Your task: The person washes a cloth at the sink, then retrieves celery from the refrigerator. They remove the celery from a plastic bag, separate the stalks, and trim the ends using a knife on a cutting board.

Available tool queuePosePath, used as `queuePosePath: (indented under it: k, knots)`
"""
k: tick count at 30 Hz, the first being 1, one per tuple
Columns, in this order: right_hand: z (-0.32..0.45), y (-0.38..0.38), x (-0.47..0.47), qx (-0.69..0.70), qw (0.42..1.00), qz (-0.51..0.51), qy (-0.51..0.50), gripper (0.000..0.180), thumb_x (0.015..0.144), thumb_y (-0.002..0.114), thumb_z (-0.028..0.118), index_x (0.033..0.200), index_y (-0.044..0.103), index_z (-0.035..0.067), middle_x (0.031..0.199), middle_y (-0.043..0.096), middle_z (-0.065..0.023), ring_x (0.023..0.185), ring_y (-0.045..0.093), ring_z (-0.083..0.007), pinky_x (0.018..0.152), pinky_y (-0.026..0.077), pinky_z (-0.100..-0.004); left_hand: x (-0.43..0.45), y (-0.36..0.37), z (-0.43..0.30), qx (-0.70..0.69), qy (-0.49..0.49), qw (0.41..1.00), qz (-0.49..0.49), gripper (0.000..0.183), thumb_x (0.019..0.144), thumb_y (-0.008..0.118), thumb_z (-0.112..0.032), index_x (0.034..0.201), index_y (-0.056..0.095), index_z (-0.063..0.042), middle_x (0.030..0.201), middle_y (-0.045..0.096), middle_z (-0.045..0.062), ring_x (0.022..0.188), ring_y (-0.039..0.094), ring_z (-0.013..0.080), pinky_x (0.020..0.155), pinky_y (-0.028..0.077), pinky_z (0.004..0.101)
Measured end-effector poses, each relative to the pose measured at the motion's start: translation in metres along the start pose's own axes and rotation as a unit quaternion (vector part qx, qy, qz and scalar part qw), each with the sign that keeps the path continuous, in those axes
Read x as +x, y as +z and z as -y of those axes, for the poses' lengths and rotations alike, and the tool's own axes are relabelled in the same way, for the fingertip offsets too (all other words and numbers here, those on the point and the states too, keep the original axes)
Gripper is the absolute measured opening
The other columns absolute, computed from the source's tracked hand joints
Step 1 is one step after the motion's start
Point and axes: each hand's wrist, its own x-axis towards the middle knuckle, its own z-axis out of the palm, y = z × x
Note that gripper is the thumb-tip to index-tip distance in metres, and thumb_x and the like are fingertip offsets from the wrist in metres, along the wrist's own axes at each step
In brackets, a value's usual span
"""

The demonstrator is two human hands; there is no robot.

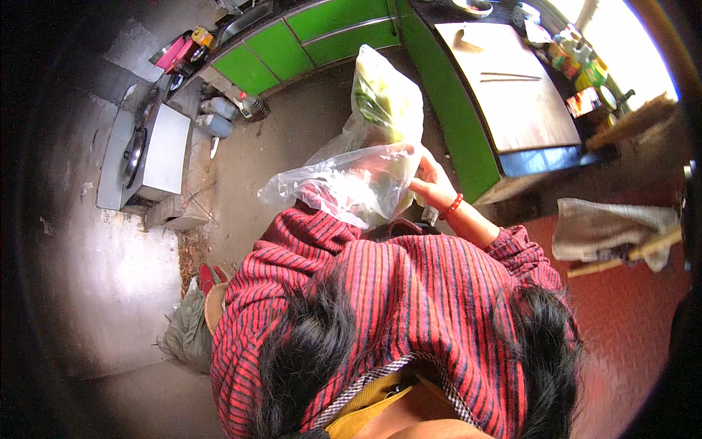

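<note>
A clear plastic bag (334, 186) is in front of my chest, with pale green leafy vegetables (381, 104) in its far end. My right hand (434, 178), with a red bead bracelet at the wrist, grips the bag's right side between thumb and fingers. My left sleeve (323, 214) runs up to the near, open-looking part of the bag. Crumpled, glaring plastic covers my left hand there, so its fingers and what they touch cannot be made out.
A large cutting board (510, 93) with a pair of chopsticks (510, 77) lies on the right counter. Green cabinets (279, 55) line the far side. Bottles (216, 118) stand on the floor at left, near a stove with a wok (134, 156). A cloth (609, 230) hangs at right.
</note>
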Motion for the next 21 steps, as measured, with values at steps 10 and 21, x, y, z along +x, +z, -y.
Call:
queuePosePath:
  k: [10,21]
  knots:
    - [0.044,-0.062,0.130,0.194,0.978,-0.073,0.024,0.061,0.065,0.049,-0.012,0.122,0.036,0.007,0.111,0.043,-0.0085,0.089,0.050,-0.0136,0.079,0.042,-0.0257,0.162,-0.021,-0.042,-0.166,-0.015,0.984,-0.057,0.046,0.075,0.050,-0.040,0.104,0.052,-0.004,0.096,0.057,0.010,0.087,0.054,0.0210,0.080,0.043,0.0340]
    - [0.047,-0.147,0.159,0.246,0.961,-0.120,0.030,0.046,0.073,0.058,0.002,0.116,0.043,0.006,0.107,0.049,-0.0090,0.094,0.050,-0.0156,0.078,0.044,-0.0273,0.314,-0.057,0.019,-0.138,0.103,0.977,-0.126,0.039,0.081,0.046,-0.031,0.103,0.051,0.000,0.095,0.055,0.009,0.083,0.052,0.0196,0.075,0.040,0.0303]
